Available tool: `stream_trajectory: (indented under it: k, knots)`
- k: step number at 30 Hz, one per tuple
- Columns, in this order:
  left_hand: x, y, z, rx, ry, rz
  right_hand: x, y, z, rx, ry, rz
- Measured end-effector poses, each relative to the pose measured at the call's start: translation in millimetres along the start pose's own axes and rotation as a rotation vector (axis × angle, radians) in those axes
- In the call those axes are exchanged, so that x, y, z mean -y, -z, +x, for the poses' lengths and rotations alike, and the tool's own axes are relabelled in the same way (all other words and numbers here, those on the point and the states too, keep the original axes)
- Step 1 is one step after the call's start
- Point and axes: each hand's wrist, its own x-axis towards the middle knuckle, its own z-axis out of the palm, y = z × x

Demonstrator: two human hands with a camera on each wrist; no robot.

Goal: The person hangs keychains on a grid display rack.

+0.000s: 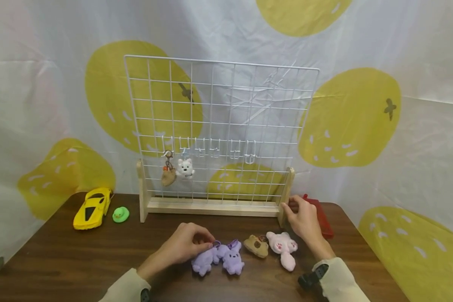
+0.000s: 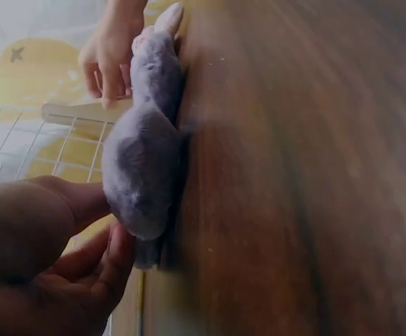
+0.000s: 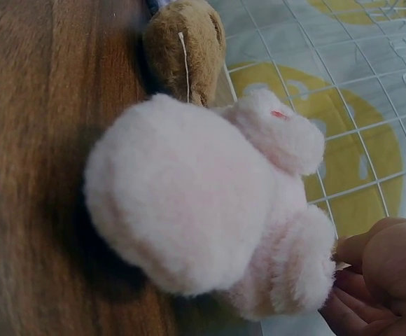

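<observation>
My left hand (image 1: 186, 241) pinches the left purple plush keychain (image 1: 202, 262) on the table; its thumb passes behind the toy in the left wrist view. Touching that one is a second purple plush keychain (image 1: 233, 260) with a small face. To their right lie a brown plush keychain (image 1: 256, 246) and a pink plush keychain (image 1: 283, 247) with a thick tail. My right hand (image 1: 303, 218), fingers loosely bent, is beside the wooden right foot (image 1: 283, 214) of the rack, beyond the pink plush. Whether it touches the wood is unclear.
A white wire grid rack (image 1: 219, 100) stands at the back, with a row of hooks. A brown charm (image 1: 168, 176) and a white dog charm (image 1: 185, 167) hang there. A yellow toy car (image 1: 93, 208) and green duck (image 1: 121, 214) sit left; a red object (image 1: 323, 220) lies right.
</observation>
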Motion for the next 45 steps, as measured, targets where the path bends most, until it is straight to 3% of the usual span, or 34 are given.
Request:
stream_trajectory:
  k: [8, 14, 22, 26, 30, 37, 45]
  knots:
    - [-3.2, 7.3, -4.1, 0.059, -0.033, 0.110, 3, 0, 2.0, 0.008, -0.004, -0.002]
    - [-7.4, 14.3, -6.5, 0.097, 0.023, 0.099, 5, 0, 2.8, 0.011, -0.001, -0.003]
    - [-6.7, 14.0, -6.5, 0.059, 0.057, 0.134, 5, 0, 3.0, 0.010, -0.002, -0.008]
    - [-8.1, 14.7, -6.6, 0.081, 0.073, 0.156, 5, 0, 3.7, 0.010, -0.003, -0.008]
    - [-9.1, 14.3, -6.6, 0.114, 0.074, 0.110, 3, 0, 4.0, 0.009, -0.001, -0.012]
    - [-9.5, 11.4, -7.4, 0.105, 0.033, 0.050, 0, 0, 2.7, 0.005, -0.002, -0.005]
    - [-11.7, 6.7, -9.9, 0.105, 0.113, 0.075, 0, 0, -0.4, 0.003, -0.008, -0.007]
